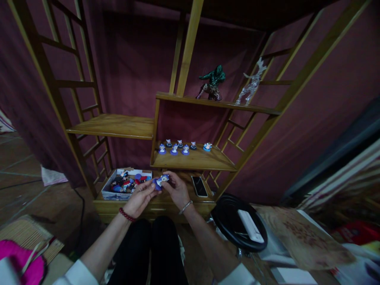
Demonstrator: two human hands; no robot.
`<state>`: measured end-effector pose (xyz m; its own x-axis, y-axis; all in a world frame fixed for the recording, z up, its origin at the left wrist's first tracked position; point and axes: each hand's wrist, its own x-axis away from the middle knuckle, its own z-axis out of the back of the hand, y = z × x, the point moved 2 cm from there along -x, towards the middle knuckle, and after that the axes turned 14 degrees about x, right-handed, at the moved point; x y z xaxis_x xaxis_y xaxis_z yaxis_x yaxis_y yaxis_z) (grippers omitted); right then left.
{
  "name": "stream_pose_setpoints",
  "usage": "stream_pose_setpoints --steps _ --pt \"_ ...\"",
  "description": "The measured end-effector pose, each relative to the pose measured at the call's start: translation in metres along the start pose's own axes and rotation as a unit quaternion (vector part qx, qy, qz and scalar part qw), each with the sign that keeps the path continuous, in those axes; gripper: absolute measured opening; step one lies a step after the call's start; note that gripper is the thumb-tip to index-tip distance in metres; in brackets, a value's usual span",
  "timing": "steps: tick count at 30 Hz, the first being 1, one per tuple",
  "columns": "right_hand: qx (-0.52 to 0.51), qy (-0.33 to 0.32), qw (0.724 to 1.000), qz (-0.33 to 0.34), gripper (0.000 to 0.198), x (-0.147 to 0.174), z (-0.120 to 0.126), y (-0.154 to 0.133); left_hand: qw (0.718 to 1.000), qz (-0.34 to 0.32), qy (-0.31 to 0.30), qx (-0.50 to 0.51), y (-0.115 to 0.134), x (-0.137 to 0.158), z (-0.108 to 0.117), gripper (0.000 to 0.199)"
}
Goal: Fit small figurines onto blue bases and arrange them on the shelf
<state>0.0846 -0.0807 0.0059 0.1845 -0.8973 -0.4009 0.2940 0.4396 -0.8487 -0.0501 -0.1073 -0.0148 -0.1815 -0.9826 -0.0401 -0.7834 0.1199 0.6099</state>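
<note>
Head view: surface pattern is visible on the carton, but any lettering is too small to read. The small figurine, white and purple with a purple base, is tilted, gripped by the fingers of both left hand and right hand, between carton and phone.

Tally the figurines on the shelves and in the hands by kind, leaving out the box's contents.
Small purple-and-white figurines: 4
Small black-based figurines: 3
Small blue-based figurine: 1
Metallic green crouching figurine: 1
Clear antlered animal figurine: 1
Total: 10
</note>
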Motion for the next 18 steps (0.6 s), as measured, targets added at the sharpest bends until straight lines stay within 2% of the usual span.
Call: stream_pose_setpoints --steps 11,18 --pt "0.005 -0.06 0.998 0.03 0.03 -0.004 0.012 -0.003 1.0 0.021 -0.011 0.017 -0.001 0.002 -0.009 0.014" --pt "-0.01 -0.074 0.997 0.032 0.031 -0.005 0.019 -0.001 0.999 0.029 -0.02 0.016 -0.003 0.002 -0.012 0.017"
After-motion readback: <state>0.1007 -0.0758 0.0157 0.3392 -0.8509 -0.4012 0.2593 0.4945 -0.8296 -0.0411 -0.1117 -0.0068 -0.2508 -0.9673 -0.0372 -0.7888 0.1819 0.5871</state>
